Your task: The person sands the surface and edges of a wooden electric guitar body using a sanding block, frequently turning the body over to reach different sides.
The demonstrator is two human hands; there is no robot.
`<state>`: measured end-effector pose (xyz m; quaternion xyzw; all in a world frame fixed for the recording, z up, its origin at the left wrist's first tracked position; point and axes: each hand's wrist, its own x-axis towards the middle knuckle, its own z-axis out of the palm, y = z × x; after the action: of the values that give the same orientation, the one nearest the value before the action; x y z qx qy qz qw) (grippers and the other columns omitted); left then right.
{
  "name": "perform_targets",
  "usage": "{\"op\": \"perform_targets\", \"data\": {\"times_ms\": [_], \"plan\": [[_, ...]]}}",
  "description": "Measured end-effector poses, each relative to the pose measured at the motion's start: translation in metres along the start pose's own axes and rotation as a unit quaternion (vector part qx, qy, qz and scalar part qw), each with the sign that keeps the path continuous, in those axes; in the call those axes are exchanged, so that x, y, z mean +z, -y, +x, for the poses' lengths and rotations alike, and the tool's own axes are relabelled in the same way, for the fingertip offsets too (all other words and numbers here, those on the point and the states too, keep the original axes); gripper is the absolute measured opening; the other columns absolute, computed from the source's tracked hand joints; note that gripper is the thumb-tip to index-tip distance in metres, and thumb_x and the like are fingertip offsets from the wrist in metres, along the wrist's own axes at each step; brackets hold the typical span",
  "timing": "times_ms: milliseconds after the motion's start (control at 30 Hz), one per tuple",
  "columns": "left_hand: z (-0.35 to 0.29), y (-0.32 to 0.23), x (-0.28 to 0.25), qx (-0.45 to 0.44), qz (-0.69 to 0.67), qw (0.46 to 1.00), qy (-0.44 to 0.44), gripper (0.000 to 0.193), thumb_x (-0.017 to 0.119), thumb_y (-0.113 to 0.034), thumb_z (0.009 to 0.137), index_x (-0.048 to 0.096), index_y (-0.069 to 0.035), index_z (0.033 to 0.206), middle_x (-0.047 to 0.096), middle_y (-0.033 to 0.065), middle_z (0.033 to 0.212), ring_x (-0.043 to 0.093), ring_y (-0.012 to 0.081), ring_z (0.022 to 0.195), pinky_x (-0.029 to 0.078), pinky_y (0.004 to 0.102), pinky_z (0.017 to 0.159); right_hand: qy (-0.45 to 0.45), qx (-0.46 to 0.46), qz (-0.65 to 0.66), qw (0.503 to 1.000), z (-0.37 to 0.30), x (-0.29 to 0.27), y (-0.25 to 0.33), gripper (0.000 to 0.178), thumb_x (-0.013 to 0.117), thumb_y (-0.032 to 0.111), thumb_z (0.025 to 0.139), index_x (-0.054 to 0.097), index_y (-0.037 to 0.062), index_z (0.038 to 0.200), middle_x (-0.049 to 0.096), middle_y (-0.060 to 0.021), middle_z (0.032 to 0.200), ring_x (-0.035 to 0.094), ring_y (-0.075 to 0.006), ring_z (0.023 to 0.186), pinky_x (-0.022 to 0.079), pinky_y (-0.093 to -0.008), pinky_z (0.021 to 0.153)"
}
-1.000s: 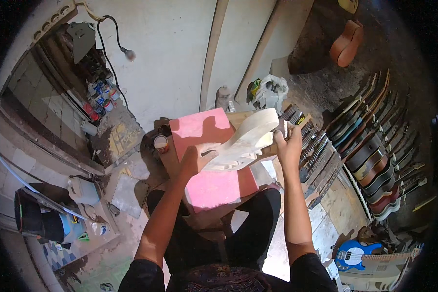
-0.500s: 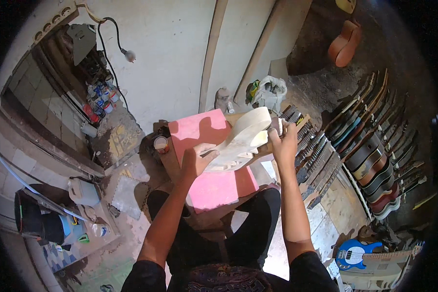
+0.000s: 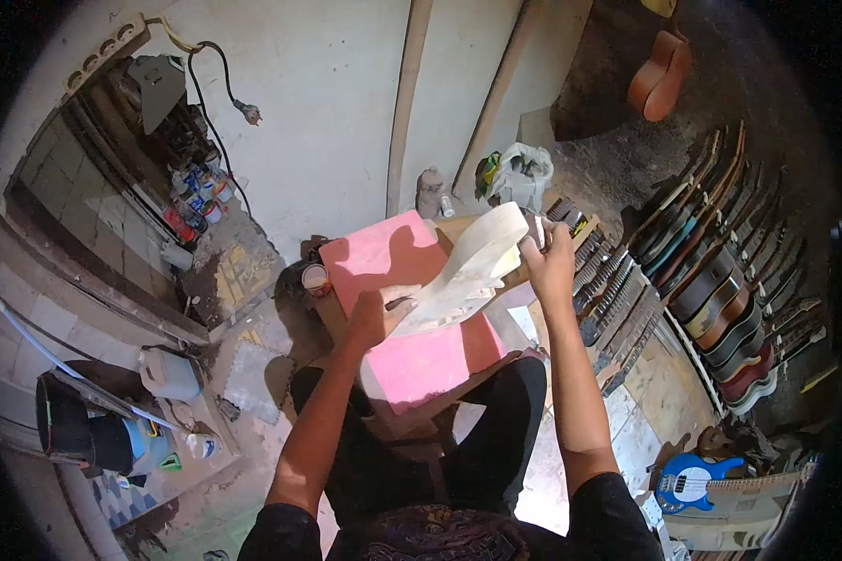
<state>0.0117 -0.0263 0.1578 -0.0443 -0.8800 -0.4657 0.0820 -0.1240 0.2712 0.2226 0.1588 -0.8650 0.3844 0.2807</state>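
Note:
An unfinished electric guitar body (image 3: 458, 276) of bare pale wood stands tilted on its edge over a pink board (image 3: 421, 369). My left hand (image 3: 376, 320) is closed round its near left end, thumb on the upper side. At the far right end, my right hand (image 3: 554, 265) is closed on a small brown piece that looks like sandpaper (image 3: 534, 227), held against or close beside the body's rim. The fingers hide most of that piece. Cutouts show in the body's lower face, partly in shadow.
A cup (image 3: 315, 279) stands left of the pink board. Behind are a plastic bag (image 3: 522, 178) and a small bottle (image 3: 446, 206). Guitar necks (image 3: 594, 266) and a row of guitars (image 3: 720, 309) fill the right side; a blue bass (image 3: 690, 484) lies lower right.
The guitar body has tilted a little, its edge turned more upward. My right hand has shifted slightly along the rim, while my left keeps its grip. The whole view has moved slightly.

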Motion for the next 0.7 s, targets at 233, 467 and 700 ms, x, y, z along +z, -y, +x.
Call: {"op": "perform_targets", "data": {"times_ms": [233, 467, 700], "plan": [[0.0, -0.023, 0.028, 0.036, -0.05, 0.995, -0.08, 0.046, 0.081, -0.019, 0.087, 0.069, 0.007, 0.124, 0.074, 0.0233, 0.115, 0.075, 0.0243, 0.101, 0.057, 0.0338, 0.088, 0.001, -0.037, 0.004, 0.999, 0.002, 0.007, 0.009, 0.034, 0.075, 0.012, 0.086, 0.056, -0.0046, 0.107, 0.066, -0.0251, 0.11, 0.067, -0.033, 0.101, 0.053, -0.0402, 0.088], [0.018, -0.042, 0.029, 0.032, -0.112, 0.987, -0.111, 0.048, 0.083, -0.013, 0.085, 0.068, 0.009, 0.124, 0.074, 0.0236, 0.115, 0.075, 0.0239, 0.101, 0.059, 0.0347, 0.087, -0.009, -0.042, -0.02, 0.999, 0.002, 0.01, 0.018, 0.035, 0.075, 0.014, 0.085, 0.053, -0.0056, 0.103, 0.066, -0.0271, 0.112, 0.066, -0.041, 0.103, 0.053, -0.0448, 0.091], [0.035, -0.08, 0.011, 0.047, -0.126, 0.986, -0.102, 0.041, 0.072, -0.005, 0.091, 0.067, 0.002, 0.131, 0.075, 0.0139, 0.115, 0.07, 0.0168, 0.106, 0.054, 0.0321, 0.093, -0.013, 0.017, 0.031, 0.999, 0.002, 0.011, 0.023, 0.04, 0.075, 0.013, 0.085, 0.057, -0.0064, 0.114, 0.065, -0.0269, 0.115, 0.066, -0.0396, 0.107, 0.053, -0.0438, 0.092]]}}
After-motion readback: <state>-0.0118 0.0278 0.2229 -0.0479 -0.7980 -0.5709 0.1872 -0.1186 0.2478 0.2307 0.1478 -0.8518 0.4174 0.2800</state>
